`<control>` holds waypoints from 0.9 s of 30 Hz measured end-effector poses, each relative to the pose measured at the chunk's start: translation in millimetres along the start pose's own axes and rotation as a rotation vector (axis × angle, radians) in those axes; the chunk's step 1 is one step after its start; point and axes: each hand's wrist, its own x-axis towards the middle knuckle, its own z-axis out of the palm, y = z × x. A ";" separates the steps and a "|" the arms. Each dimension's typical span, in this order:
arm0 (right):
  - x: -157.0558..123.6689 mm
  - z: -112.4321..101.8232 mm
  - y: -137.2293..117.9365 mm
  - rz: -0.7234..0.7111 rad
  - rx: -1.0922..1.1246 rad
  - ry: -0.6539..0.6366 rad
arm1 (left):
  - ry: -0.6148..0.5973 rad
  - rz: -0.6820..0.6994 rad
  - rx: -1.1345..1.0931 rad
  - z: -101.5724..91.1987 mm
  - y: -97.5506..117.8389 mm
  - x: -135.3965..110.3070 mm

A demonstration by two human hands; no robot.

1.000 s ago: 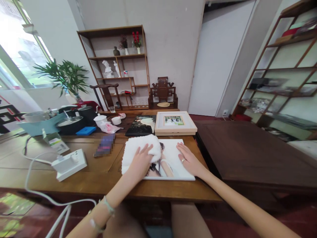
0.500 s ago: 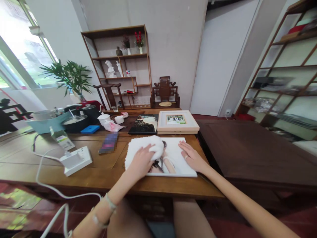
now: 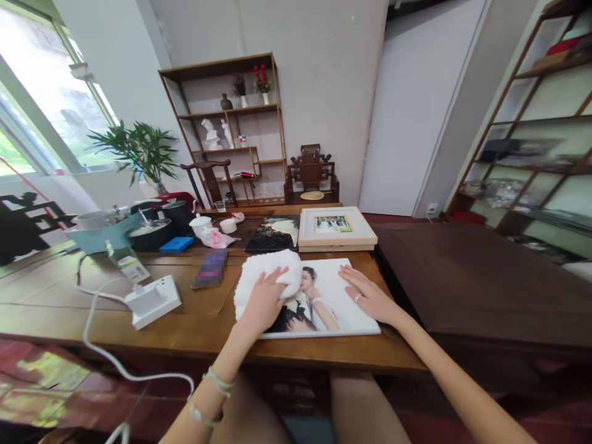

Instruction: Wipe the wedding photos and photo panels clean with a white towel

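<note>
Desk-wide clutter aside, on the wooden desk the white cloth under the spread left hand had shifted leftward, baring more photo panel, where the right hand lay flat

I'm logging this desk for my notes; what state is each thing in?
Left hand: open, on the cloth
Right hand: open, on the print
Cloth: over the print's left part
Print: face up, partly covered
Framed photo: face up
Dark photo: face up
Power strip: adapter plugged in
Carton: open
White pot: lidded
Kettle: lidded
</note>
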 end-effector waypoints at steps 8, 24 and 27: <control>-3.7 3.1 -8.0 0.026 -0.083 -0.005 | -0.081 0.187 -0.096 -2.8 72.2 -48.3; 5.0 16.6 -4.7 0.020 -0.088 0.002 | 0.047 -0.069 0.037 -0.5 -12.3 22.9; 5.0 14.4 -3.9 0.012 -0.076 0.001 | 0.036 -0.025 0.034 2.6 -3.5 16.0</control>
